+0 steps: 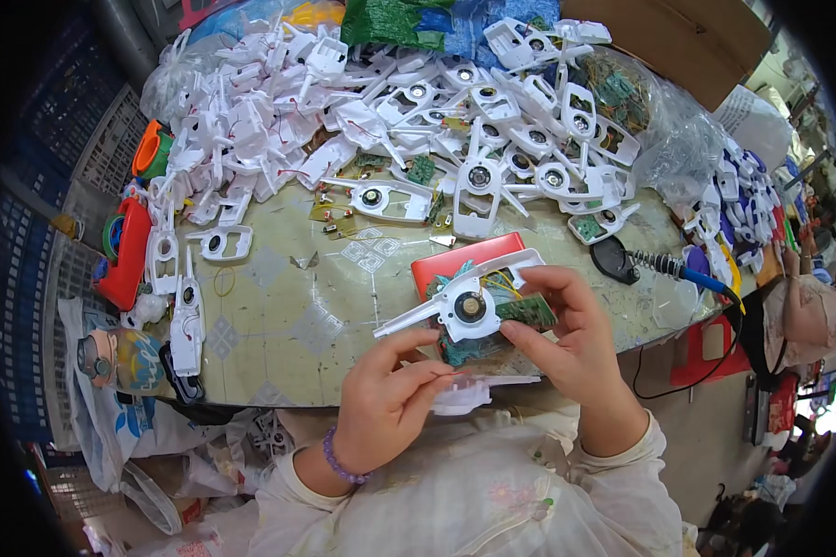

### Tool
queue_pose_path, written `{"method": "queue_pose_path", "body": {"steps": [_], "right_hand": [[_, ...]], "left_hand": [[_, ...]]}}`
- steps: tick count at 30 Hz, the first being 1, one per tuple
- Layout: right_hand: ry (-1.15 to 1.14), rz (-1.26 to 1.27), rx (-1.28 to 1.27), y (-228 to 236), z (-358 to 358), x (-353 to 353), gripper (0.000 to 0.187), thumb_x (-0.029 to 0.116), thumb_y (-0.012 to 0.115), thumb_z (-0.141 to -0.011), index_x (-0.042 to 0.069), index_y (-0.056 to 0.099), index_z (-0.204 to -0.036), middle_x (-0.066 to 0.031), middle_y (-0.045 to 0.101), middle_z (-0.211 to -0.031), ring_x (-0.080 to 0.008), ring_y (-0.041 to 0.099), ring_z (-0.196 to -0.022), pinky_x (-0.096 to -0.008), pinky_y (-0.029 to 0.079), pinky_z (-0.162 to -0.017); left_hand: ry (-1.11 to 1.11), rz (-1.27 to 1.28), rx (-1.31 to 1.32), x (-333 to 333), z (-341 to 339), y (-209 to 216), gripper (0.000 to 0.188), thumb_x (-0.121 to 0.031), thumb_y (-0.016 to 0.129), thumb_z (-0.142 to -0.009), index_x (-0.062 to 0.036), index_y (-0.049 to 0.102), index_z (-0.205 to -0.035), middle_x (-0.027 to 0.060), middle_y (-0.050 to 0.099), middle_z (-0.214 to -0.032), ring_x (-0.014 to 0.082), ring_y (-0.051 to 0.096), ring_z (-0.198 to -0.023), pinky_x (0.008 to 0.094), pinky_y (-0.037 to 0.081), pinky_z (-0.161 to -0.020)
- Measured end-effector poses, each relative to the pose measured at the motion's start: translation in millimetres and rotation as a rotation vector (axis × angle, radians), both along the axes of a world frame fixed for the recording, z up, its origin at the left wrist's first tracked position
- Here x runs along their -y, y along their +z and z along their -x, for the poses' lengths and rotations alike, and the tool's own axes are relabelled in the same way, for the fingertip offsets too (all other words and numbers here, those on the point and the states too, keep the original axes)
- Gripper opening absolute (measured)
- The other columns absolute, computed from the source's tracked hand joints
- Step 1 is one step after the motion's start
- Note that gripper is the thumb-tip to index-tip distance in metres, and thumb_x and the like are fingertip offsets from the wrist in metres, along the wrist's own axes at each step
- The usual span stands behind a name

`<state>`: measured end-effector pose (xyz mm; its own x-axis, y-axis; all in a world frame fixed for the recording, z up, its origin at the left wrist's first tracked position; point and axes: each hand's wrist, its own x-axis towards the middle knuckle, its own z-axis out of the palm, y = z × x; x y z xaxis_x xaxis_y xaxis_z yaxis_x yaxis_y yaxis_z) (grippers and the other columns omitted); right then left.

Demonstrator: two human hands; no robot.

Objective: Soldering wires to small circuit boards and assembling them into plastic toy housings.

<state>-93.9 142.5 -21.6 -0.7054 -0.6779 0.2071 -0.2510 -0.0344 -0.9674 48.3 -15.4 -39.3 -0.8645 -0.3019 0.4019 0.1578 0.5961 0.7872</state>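
My right hand is closed on a white plastic housing with a long narrow handle and a round speaker set in it. Its thumb presses a small green circuit board against the housing's right side, and yellow wires show between them. My left hand has its fingertips pinched together just below the handle; what they hold, if anything, is too small to tell. Right below those fingertips is another white plastic part, by the table's front edge. A red box with green circuit boards lies behind the housing.
A large pile of white plastic housings covers the table's far side, several with speakers. A soldering iron rests in its coiled holder at right. Loose housings and a red plastic thing stand at left. A plastic bag is back right.
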Motion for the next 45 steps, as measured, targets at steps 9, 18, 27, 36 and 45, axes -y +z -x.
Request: {"method": "queue_pose_path", "body": {"steps": [9, 18, 27, 36, 45], "right_hand": [[-0.026, 0.031, -0.302, -14.5, -3.0, -13.2, 0.024, -0.001, 0.070, -0.079, 0.001, 0.055, -0.098, -0.0052, 0.061, -0.095, -0.0093, 0.056, -0.080, -0.0232, 0.047, -0.068], [-0.034, 0.255, 0.546, -10.7, -3.4, -18.2, 0.030, -0.001, 0.069, -0.080, 0.002, 0.047, -0.099, -0.0071, 0.060, -0.093, -0.0102, 0.063, -0.075, -0.0219, 0.054, -0.062], [0.066, 0.037, -0.049, -6.9, 3.4, -13.8, 0.031, -0.004, 0.069, -0.077, 0.003, 0.058, -0.105, -0.0040, 0.057, -0.095, -0.0098, 0.053, -0.084, -0.0225, 0.046, -0.072], [0.132, -0.165, -0.569, 13.2, 12.0, 3.3, 0.026, -0.002, 0.067, -0.074, 0.003, 0.063, -0.100, -0.0096, 0.060, -0.093, -0.0275, 0.059, -0.084, -0.0331, 0.049, -0.071], [-0.041, -0.200, -1.074, 6.3, -2.1, 15.3, 0.032, 0.005, 0.075, -0.066, 0.008, 0.067, -0.096, -0.0052, 0.061, -0.091, -0.0271, 0.054, -0.085, -0.0369, 0.046, -0.072]], "left_hand": [[-0.182, -0.047, 0.098, 0.7, -8.8, -2.4, 0.014, -0.007, 0.071, -0.075, -0.0086, 0.069, -0.088, 0.0060, 0.066, -0.084, 0.0246, 0.062, -0.073, 0.0337, 0.046, -0.065], [-0.136, -0.072, 0.072, 1.6, 4.7, -0.3, 0.010, -0.002, 0.067, -0.077, -0.0046, 0.068, -0.087, 0.0099, 0.066, -0.101, 0.0244, 0.064, -0.080, 0.0326, 0.050, -0.071], [-0.085, -0.202, 0.108, 13.8, 13.6, -0.5, 0.009, -0.002, 0.066, -0.079, 0.0011, 0.067, -0.088, 0.0124, 0.065, -0.102, 0.0222, 0.063, -0.085, 0.0298, 0.049, -0.073], [0.003, -0.493, 0.276, 16.7, -6.0, 3.8, 0.010, 0.004, 0.064, -0.079, 0.0012, 0.067, -0.087, 0.0086, 0.066, -0.086, 0.0163, 0.061, -0.077, 0.0268, 0.047, -0.070], [-0.010, -0.012, 0.187, 25.4, -12.0, 12.5, 0.007, -0.008, 0.067, -0.078, -0.0067, 0.066, -0.085, 0.0039, 0.067, -0.084, 0.0206, 0.062, -0.080, 0.0348, 0.038, -0.086]]}}
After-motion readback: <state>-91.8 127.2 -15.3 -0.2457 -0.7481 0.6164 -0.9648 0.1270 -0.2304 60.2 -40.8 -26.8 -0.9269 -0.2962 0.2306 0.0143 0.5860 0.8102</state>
